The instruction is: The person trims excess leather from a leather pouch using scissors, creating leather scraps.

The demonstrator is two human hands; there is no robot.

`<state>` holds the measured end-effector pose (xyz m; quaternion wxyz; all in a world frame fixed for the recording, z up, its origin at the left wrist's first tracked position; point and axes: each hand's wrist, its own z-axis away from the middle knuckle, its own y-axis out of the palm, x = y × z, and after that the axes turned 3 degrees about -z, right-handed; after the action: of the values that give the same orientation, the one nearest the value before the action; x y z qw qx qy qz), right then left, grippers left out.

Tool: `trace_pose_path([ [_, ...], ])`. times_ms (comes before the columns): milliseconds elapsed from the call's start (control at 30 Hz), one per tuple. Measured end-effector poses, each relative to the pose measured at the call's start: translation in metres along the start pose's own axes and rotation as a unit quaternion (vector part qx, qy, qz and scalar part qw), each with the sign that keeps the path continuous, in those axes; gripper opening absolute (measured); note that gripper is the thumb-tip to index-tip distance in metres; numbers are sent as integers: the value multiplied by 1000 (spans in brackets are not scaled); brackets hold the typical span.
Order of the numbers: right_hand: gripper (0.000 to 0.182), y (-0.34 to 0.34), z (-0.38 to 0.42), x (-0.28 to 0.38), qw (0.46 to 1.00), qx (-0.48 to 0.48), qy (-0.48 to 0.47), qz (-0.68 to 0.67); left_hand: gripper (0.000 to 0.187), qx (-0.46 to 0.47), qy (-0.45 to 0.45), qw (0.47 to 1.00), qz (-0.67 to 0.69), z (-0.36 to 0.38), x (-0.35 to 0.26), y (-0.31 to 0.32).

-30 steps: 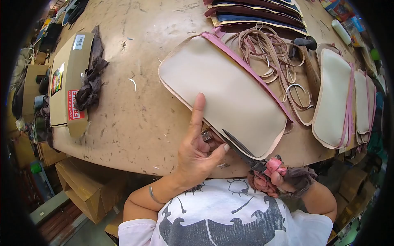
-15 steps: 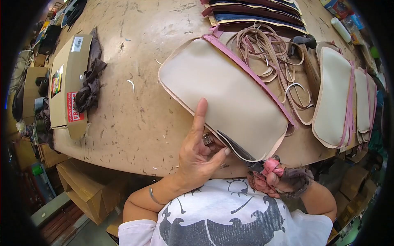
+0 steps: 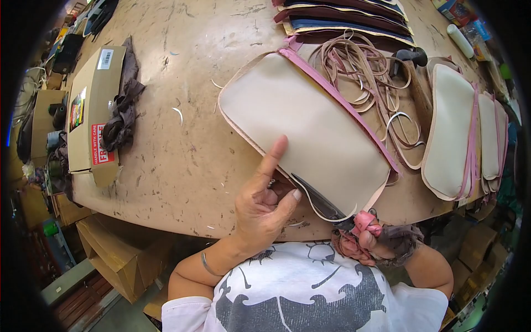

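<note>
A cream leather pouch [image 3: 304,116] with a pink zip edge [image 3: 343,105] lies slanted in front of me. My left hand [image 3: 263,199] grips its lower-left edge, index finger on top, other fingers partly hidden beneath. My right hand [image 3: 376,243], with dark cloth about the wrist, is closed around the pink-wrapped handle of a pair of scissors [image 3: 321,200]. Their dark blades lie along the pouch's near edge, pointing up and left. A thin pale trimmed strip [image 3: 311,206] curls off that edge beside the blades.
Tangled leather strips [image 3: 359,72] lie behind the pouch. More cream pouches [image 3: 451,133] rest at the right, and a stack of dark pieces [image 3: 343,22] at the back. A cardboard box [image 3: 94,110] with a dark rag [image 3: 121,119] stands on the left of the table [image 3: 166,182].
The pouch has shifted slightly to the right. My left hand has slid a little left and down along its edge, and the trimmed strip hangs further out from the blades.
</note>
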<state>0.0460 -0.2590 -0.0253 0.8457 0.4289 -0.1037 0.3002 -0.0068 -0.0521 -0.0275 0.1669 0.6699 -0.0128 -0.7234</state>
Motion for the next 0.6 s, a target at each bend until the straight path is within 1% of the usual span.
trace_pose_path([
  [100,54,-1,2,-1,1000,-4,9,-1,72,-15,9,1000,20,-1,1,-2],
  [200,64,9,2,8,997,-50,48,-45,74,-22,4,999,42,-2,1,-2],
  [300,64,13,0,15,999,-42,7,-19,75,-19,-1,998,54,-2,1,-3],
  [400,63,9,0,7,999,-35,-17,-27,76,-8,-8,999,44,0,1,-1],
  [467,46,-14,-5,-19,981,16,51,-185,77,2,-13,999,39,1,0,-1],
  [533,38,-21,-8,-25,963,50,62,-257,77,11,-20,999,41,1,-1,-1],
  [600,37,-19,-11,-24,966,66,18,-247,77,8,-17,999,46,1,-1,-1],
])
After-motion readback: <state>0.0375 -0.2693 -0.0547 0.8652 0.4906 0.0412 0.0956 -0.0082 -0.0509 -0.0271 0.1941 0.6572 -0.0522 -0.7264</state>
